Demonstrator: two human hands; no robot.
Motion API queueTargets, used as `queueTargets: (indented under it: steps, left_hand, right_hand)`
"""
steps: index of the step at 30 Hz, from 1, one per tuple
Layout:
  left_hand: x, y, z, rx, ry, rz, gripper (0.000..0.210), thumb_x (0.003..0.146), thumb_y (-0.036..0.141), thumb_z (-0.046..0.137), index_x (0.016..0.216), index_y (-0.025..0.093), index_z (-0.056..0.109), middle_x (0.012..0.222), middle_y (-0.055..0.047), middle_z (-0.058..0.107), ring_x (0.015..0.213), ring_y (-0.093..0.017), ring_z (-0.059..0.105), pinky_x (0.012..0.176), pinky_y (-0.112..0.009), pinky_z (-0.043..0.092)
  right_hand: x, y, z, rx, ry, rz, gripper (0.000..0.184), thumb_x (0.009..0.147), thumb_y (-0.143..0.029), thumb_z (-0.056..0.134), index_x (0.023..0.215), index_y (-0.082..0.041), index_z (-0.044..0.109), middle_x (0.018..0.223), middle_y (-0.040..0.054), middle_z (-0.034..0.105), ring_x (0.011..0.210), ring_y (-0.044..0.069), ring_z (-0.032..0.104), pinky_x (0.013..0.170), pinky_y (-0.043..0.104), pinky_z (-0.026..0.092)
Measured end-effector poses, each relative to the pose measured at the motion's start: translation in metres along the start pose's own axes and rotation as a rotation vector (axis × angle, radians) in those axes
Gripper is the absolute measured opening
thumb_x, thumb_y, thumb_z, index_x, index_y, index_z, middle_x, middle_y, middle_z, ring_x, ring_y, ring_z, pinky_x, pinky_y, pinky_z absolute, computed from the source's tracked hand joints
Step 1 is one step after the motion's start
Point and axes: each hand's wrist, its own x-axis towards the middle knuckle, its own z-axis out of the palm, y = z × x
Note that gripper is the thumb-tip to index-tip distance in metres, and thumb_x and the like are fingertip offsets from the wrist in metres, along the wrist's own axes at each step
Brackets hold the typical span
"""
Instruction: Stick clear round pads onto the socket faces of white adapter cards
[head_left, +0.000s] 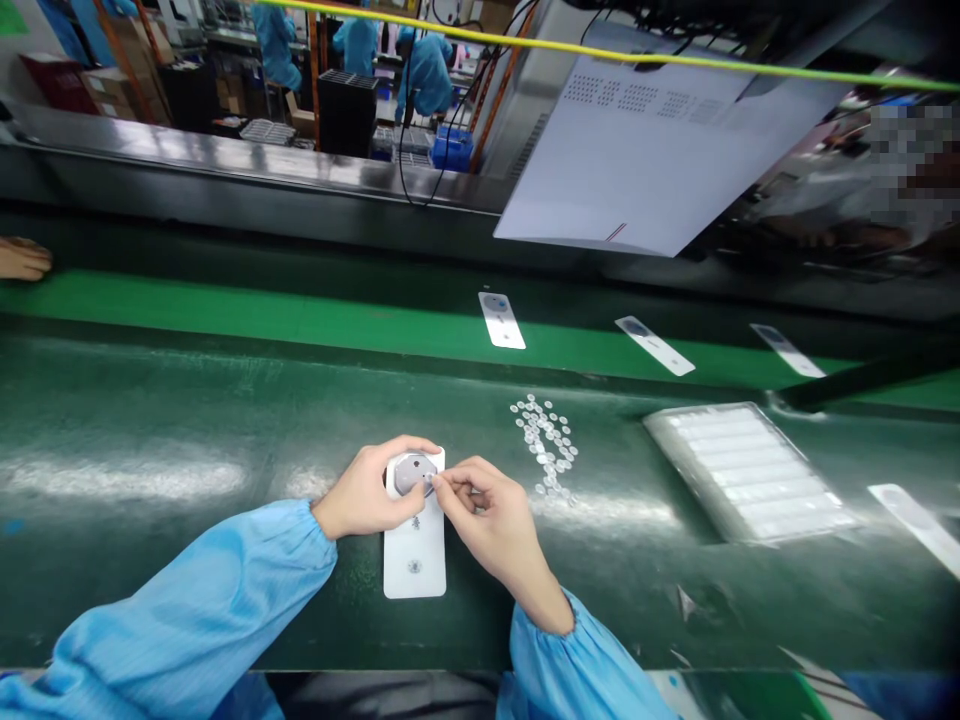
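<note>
A white rounded rectangular panel [415, 575] with a dark grey rounded area [409, 470] at its far end lies on the green bench in front of me. My left hand [375, 490] curls around that far end, thumb and fingers gripping its sides. At the grey area's right edge, my right hand [484, 510] is closed in a pinch on a small translucent disc [429, 483], partly hidden by the fingertips. Right of my hands lies a loose pile of similar small discs [546, 440].
A bright green conveyor strip [337, 325] behind carries white panels [502, 322]. A clear-wrapped tray of white pieces [750, 470] and another panel [919, 525] lie right. A white board [622, 160] hangs overhead. Another person's hand [24, 259] is far left.
</note>
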Motion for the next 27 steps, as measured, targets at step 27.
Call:
queueTargets:
  steps: [27]
  left_hand:
    - [0.022, -0.011, -0.009, -0.608, 0.323, -0.281, 0.093, 0.071, 0.029, 0.085, 0.150, 0.017, 0.037, 0.077, 0.002, 0.066, 0.062, -0.011, 0.059, 0.063, -0.023, 0.050]
  right_hand:
    - [0.011, 0.010, -0.002, 0.353, -0.554, 0.328, 0.049, 0.087, -0.063, 0.067, 0.087, -0.014, 0.069, 0.061, -0.0003, 0.063, 0.039, 0.007, 0.043, 0.035, 0.018, 0.031]
